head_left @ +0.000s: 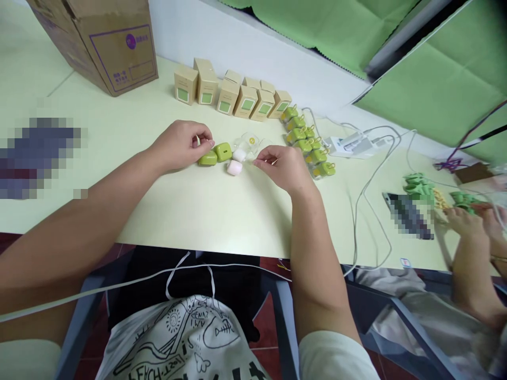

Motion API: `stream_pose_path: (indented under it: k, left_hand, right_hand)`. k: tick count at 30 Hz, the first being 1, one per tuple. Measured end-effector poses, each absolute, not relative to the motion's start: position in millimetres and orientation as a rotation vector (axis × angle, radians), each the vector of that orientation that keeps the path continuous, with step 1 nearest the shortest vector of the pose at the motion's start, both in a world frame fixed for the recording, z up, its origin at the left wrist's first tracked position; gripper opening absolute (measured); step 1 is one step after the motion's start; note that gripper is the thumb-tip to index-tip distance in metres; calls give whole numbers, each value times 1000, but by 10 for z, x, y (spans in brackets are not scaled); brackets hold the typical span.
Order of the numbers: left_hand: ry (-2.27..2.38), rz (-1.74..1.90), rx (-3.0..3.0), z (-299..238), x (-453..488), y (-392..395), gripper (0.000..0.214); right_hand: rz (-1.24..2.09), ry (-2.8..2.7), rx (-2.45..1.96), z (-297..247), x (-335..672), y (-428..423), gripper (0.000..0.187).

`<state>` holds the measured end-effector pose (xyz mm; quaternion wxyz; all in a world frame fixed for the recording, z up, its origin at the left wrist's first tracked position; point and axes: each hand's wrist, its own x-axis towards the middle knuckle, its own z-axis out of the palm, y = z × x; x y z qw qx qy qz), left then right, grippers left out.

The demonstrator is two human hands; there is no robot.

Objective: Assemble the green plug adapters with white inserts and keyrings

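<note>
Resting on the pale table (pixel 222 211), the left hand (pixel 180 145) has fingers curled inward, tips touching a green charger (pixel 208 158); second green charger (pixel 223 151) lies just beside it. Right hand (pixel 283 166) pinches thumb and forefinger on the edge of a clear plastic wrapper (pixel 249 143). Two small plugs, white (pixel 239 154) and pink (pixel 234 168), sit between the hands. Behind: row of small tan boxes (pixel 233 97), then a line of green chargers (pixel 309 142) running toward a white power strip (pixel 352 143). Big cardboard carton (pixel 106 42) at far left. Co-worker's hands (pixel 471 221) at the right edge, over green parts (pixel 415 184).
</note>
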<state>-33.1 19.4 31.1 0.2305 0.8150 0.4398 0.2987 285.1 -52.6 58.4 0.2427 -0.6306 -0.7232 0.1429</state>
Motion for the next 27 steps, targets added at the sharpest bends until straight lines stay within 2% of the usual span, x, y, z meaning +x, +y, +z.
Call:
stream_pose_path:
  k: [8, 22, 27]
  left_hand:
    - [1211, 808, 2236, 297, -336, 210, 27]
    - [1221, 772, 2251, 309, -331, 200, 29]
    - [1213, 766, 2257, 286, -346, 222, 29]
  right_hand:
    - [469, -1968, -1817, 593, 2797, -540, 17]
    - [552, -1890, -1864, 609, 2826, -522, 13]
    - [473, -1939, -1866, 587, 2820, -529, 14]
